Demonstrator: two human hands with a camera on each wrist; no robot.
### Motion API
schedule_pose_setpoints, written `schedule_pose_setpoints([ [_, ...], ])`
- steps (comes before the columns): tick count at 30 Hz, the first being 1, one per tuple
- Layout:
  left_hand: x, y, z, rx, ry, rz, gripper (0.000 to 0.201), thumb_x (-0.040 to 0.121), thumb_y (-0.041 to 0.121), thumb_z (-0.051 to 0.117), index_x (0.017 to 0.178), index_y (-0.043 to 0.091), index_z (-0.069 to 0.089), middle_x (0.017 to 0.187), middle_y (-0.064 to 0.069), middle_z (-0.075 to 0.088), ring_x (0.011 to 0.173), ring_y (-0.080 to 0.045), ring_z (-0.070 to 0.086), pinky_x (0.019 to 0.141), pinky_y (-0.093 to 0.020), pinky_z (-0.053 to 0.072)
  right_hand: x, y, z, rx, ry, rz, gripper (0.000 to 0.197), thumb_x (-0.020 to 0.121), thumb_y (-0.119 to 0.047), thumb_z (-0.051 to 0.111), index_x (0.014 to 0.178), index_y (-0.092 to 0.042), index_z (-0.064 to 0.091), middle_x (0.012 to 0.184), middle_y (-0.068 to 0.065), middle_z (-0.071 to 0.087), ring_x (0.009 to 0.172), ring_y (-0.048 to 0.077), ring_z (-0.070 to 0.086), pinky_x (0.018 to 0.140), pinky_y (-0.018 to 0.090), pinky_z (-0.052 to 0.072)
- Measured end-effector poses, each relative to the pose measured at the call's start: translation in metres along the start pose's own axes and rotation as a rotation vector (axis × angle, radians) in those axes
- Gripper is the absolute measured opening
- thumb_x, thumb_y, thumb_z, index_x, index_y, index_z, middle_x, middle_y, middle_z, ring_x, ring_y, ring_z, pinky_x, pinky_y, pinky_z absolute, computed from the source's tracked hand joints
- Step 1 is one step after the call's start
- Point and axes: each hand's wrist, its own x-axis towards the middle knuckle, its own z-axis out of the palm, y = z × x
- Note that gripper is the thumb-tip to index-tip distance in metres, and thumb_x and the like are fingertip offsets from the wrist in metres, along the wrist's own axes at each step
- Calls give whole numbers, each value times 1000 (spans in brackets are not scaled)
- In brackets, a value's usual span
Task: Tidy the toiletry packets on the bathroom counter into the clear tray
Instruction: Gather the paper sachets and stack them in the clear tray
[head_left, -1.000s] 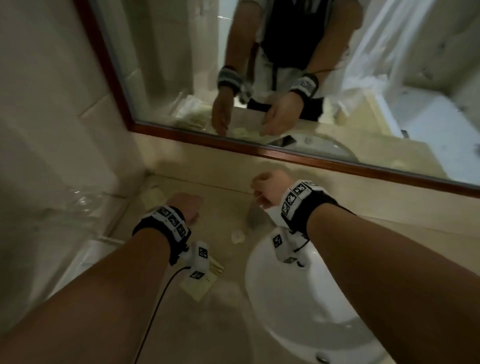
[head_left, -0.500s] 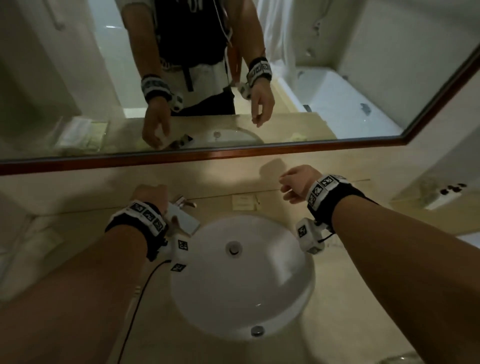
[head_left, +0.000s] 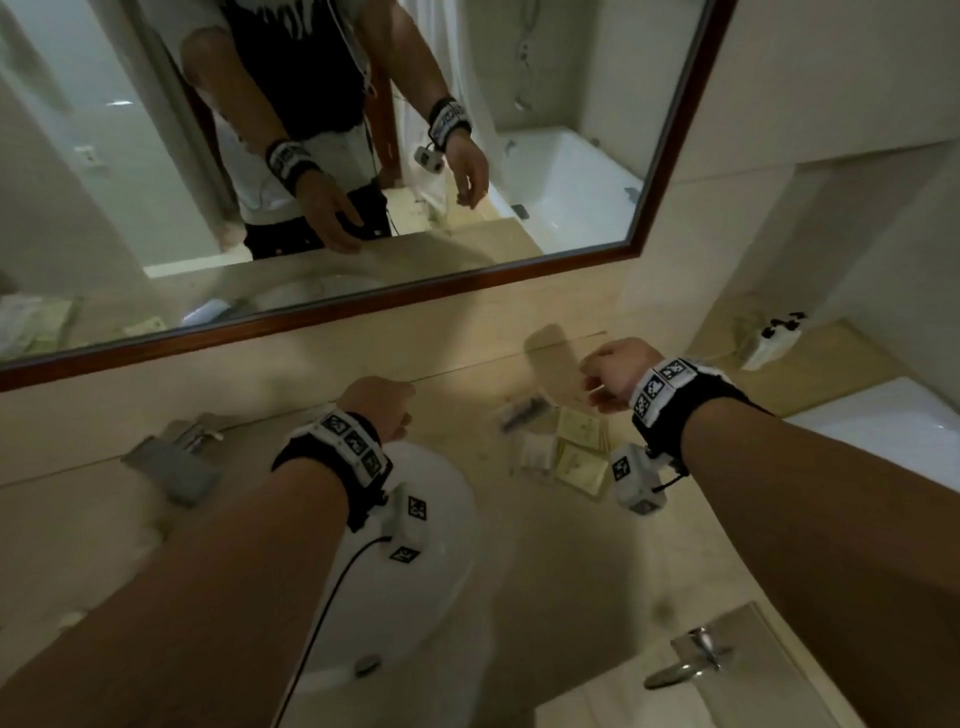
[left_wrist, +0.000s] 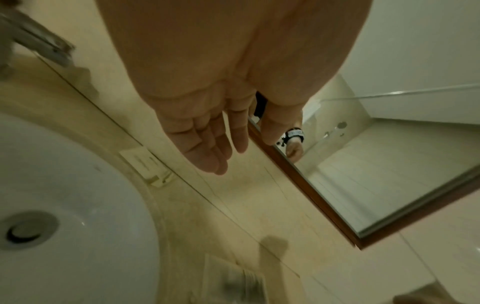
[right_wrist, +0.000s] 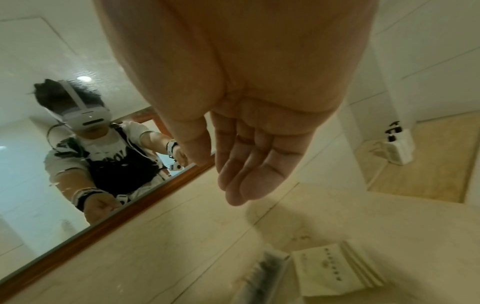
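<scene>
A loose pile of pale toiletry packets (head_left: 574, 449) lies on the beige counter (head_left: 545, 561) right of the basin, one of them a clear sleeve with a dark item. My right hand (head_left: 597, 384) hovers just above and behind the pile, fingers relaxed and empty; the right wrist view shows the hand (right_wrist: 246, 168) over the stacked packets (right_wrist: 335, 269). My left hand (head_left: 402, 415) hangs empty over the basin's back rim, its fingers (left_wrist: 218, 148) loose. One single packet (left_wrist: 145, 162) lies by the rim. The clear tray is not in view.
The white round basin (head_left: 447, 519) sits at centre, with a grey faucet (head_left: 176, 462) to its left. A chrome fixture (head_left: 696, 654) stands at the counter's front right. A mirror (head_left: 571, 156) runs along the back wall. A white power strip (head_left: 771, 340) lies on a side ledge.
The view has swung right along the counter, from its left end past the basin. Both hands moved right with it, and the pile of packets came into sight under my right hand.
</scene>
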Motion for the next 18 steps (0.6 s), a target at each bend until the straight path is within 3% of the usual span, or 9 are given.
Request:
schedule_pose_setpoints([
  [2, -8, 6, 31, 38, -64, -17, 19, 102, 14, 52, 85, 10, 60, 77, -5, 57, 79, -24, 60, 91, -45, 55, 3, 22, -16, 2, 20, 33, 10, 96, -12, 60, 95, -6, 69, 85, 15, 72, 58, 26, 66, 50, 28, 56],
  [3, -8, 6, 44, 31, -73, -19, 21, 102, 14, 52, 81, 11, 57, 77, -6, 57, 76, -23, 60, 92, -44, 54, 6, 33, -21, -1, 27, 47, 11, 96, -12, 60, 95, -6, 69, 85, 14, 72, 59, 26, 67, 48, 27, 57],
  [7, 4, -1, 77, 11, -85, -60, 21, 99, 15, 57, 80, 7, 55, 76, -8, 57, 68, -23, 57, 79, -38, 52, 13, 75, -29, -19, 15, 104, 12, 97, -12, 60, 98, -5, 69, 83, 11, 72, 64, 26, 69, 53, 29, 56],
  [12, 20, -12, 109, 77, -143, -105, 21, 99, 17, 57, 79, 10, 55, 78, -8, 58, 70, -22, 58, 82, -39, 54, 22, 111, -25, -22, -5, 163, 16, 99, -16, 59, 99, -4, 69, 90, 15, 73, 71, 28, 70, 65, 37, 61],
  [18, 47, -20, 139, 139, -177, -131, 23, 99, 20, 58, 79, 9, 55, 77, -8, 59, 81, -27, 62, 92, -47, 56, 41, 132, -17, 8, 1, 271, 17, 100, -17, 58, 105, -3, 67, 89, 14, 71, 70, 27, 67, 61, 33, 59],
])
